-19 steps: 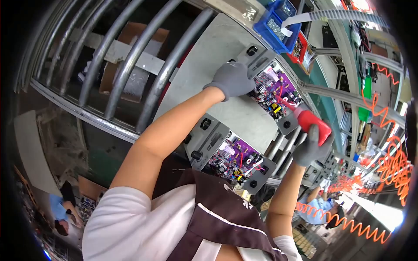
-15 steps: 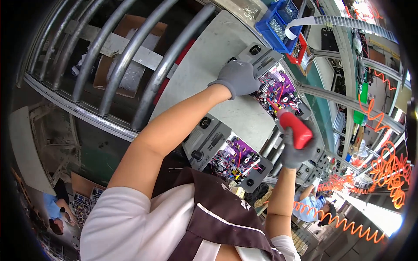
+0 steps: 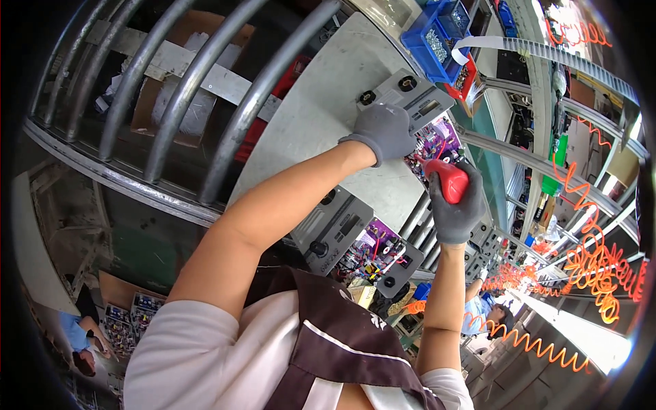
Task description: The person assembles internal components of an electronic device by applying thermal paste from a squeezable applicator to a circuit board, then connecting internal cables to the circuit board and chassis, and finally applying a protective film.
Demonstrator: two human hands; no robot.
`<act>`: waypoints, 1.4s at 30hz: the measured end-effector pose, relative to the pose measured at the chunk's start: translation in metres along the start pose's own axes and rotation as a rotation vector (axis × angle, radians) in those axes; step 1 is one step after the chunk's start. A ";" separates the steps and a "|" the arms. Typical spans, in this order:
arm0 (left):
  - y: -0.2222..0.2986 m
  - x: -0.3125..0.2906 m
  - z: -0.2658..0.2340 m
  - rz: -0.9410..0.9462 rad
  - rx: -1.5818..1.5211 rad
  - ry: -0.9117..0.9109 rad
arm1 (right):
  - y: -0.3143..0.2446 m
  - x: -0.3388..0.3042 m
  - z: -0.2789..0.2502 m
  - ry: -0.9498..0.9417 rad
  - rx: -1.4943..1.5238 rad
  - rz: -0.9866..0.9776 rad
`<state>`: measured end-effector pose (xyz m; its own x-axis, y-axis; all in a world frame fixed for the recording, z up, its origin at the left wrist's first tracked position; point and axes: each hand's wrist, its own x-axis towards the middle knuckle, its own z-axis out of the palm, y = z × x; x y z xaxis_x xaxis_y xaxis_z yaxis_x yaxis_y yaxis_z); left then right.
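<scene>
My left hand (image 3: 388, 130), in a grey glove, rests at the edge of an electronic unit's grey front panel (image 3: 407, 94). Its fingers point down toward the purple circuit board (image 3: 437, 140) and are hidden. My gloved right hand (image 3: 456, 217) is wrapped round a red squeeze bottle (image 3: 451, 183), whose narrow tip points at that board. Whether the tip touches anything cannot be made out. Nearer to me lies a second unit with a grey panel (image 3: 335, 229) and its own purple board (image 3: 381, 249) full of wires.
Both units lie on a pale worktop (image 3: 290, 133). Blue bins (image 3: 432, 51) of small metal parts and a red bin (image 3: 465, 80) stand beyond. Metal roller bars (image 3: 263, 89) run at left. Orange coiled hoses (image 3: 594, 280) hang right; other people sit farther off.
My right hand and the red bottle have come up and left, closer to my left hand over the board. My left hand has shifted slightly toward me. The view has turned a little.
</scene>
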<state>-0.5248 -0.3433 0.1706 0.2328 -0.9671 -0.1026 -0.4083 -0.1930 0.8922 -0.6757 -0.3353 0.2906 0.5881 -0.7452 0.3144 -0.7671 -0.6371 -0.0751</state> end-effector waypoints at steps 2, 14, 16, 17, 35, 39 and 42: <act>0.000 0.002 -0.001 0.002 -0.005 -0.018 | 0.002 0.000 0.003 0.009 -0.007 -0.020; -0.001 0.006 0.010 -0.010 -0.068 -0.079 | 0.010 -0.022 0.007 -0.002 -0.086 -0.212; -0.002 0.004 0.010 0.008 -0.067 -0.073 | 0.008 -0.020 0.006 -0.005 -0.083 -0.206; -0.003 0.004 0.011 0.009 -0.065 -0.075 | 0.007 -0.020 0.005 0.020 -0.068 -0.123; -0.008 0.004 0.023 0.008 -0.057 -0.027 | 0.040 0.025 0.004 -0.124 0.113 0.176; -0.004 0.007 0.019 0.018 -0.043 -0.063 | 0.042 0.030 -0.002 -0.165 0.166 0.199; -0.003 0.008 0.020 0.000 -0.018 -0.073 | 0.045 0.033 -0.003 -0.158 0.176 0.211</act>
<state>-0.5392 -0.3542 0.1588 0.1677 -0.9768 -0.1334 -0.3919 -0.1902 0.9001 -0.6918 -0.3879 0.3000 0.4639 -0.8771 0.1242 -0.8285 -0.4792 -0.2898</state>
